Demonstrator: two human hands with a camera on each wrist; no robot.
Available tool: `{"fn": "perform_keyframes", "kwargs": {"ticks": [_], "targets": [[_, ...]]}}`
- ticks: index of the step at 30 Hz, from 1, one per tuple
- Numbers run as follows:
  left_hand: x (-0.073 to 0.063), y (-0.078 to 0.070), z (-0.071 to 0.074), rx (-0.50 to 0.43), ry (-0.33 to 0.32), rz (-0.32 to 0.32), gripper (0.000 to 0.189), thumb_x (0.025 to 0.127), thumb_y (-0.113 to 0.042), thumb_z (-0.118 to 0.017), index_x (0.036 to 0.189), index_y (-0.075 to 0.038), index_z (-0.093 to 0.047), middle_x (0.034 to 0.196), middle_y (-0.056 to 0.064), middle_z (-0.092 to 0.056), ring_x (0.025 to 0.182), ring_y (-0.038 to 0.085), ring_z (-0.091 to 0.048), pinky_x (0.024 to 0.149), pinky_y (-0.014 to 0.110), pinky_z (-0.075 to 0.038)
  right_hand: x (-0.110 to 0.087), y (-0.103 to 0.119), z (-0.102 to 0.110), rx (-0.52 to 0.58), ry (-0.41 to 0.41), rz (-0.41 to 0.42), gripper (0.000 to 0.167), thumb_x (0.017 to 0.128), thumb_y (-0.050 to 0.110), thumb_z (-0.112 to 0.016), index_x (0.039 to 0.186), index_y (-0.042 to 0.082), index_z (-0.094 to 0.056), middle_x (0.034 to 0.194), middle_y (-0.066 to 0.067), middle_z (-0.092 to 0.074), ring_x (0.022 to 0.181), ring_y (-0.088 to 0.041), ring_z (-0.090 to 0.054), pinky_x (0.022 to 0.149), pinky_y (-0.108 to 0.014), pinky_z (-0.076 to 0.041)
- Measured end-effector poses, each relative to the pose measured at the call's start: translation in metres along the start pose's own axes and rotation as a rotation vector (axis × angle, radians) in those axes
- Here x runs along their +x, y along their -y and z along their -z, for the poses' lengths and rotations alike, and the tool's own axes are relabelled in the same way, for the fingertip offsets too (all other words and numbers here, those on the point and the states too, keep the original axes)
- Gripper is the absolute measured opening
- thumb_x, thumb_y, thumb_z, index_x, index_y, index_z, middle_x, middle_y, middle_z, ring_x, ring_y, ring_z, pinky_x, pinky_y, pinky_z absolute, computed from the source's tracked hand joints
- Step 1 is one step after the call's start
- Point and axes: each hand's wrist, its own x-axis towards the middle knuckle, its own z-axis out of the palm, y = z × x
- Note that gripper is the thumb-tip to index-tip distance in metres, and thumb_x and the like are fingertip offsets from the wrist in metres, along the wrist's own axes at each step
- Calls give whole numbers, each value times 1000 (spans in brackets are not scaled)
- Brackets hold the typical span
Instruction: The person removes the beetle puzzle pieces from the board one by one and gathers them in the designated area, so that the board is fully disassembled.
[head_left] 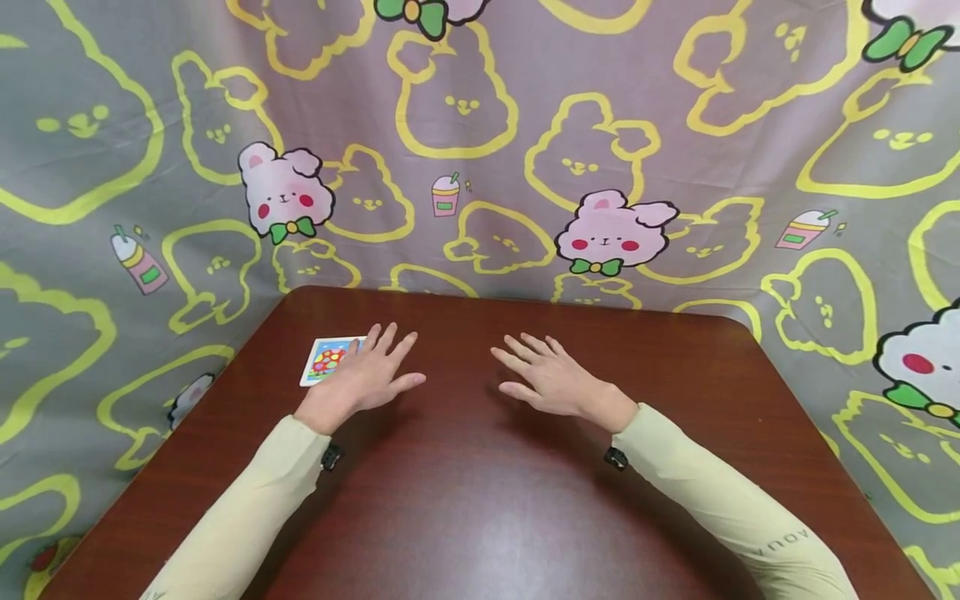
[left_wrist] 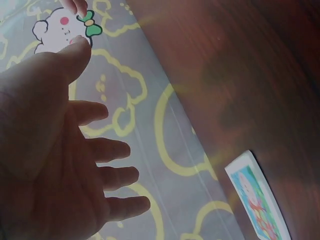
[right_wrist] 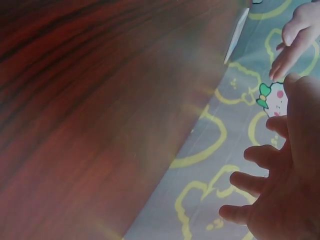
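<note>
The left hand (head_left: 367,375) hangs over the left part of the table (head_left: 480,450), its grip released, fingers straight and spread, thumb held out toward the right. In the head view it overlaps the right part of the card (head_left: 324,362); the left wrist view shows hand and card apart, the hand above the tabletop.

The card lies flat on the table, toward the far left. It has a white border and a picture with a blue ground and a red shape with coloured dots; its white side edge shows in the left wrist view.

The right hand (head_left: 551,375) hangs over the table to the right of the middle, its grip released too, fingers spread and pointing far and left. It is well apart from the card, and a gap lies between the two hands.

Pale sleeves (head_left: 243,504) cover both arms, with dark letters on the right one. A small black device (head_left: 331,456) sits at the underside of each cuff.

The table is dark reddish brown, with glare on its near middle. Behind its far edge hangs a grey cloth (head_left: 517,50) with yellow outlines, rabbit heads with green bows, and pink cups.
</note>
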Motion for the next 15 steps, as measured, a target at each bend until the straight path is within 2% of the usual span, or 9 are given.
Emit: {"fn": "perform_keyframes", "kwargs": {"ticks": [6, 10, 15], "targets": [[-4, 15, -4, -21, 5, 27, 77, 98, -56, -47, 158, -14, -21, 162, 27, -15, 149, 49, -9, 114, 69, -17, 11, 10, -7, 23, 25, 11, 65, 100, 60, -37, 157, 29, -26, 162, -6, -28, 149, -32, -28, 116, -63, -25], [-8, 25, -1, -35, 15, 48, 77, 99, -53, -48, 158, -12, -21, 161, 28, -14, 148, 51, -8, 113, 70, -18, 18, 16, -6, 41, 40, 11, 66, 100, 60, -38, 157, 28, -26, 162, -7, -28, 149, -32, -28, 116, -62, -25], [-12, 38, 3, -52, 49, 84, 78, 100, -54, -46, 158, -11, -18, 162, 29, -11, 148, 51, -6, 114, 70, -15, 26, 22, -5, 56, 22, 9, 65, 100, 56, -42, 156, 25, -29, 160, -10, -33, 146, -33, -33, 116, -59, -28]]}}
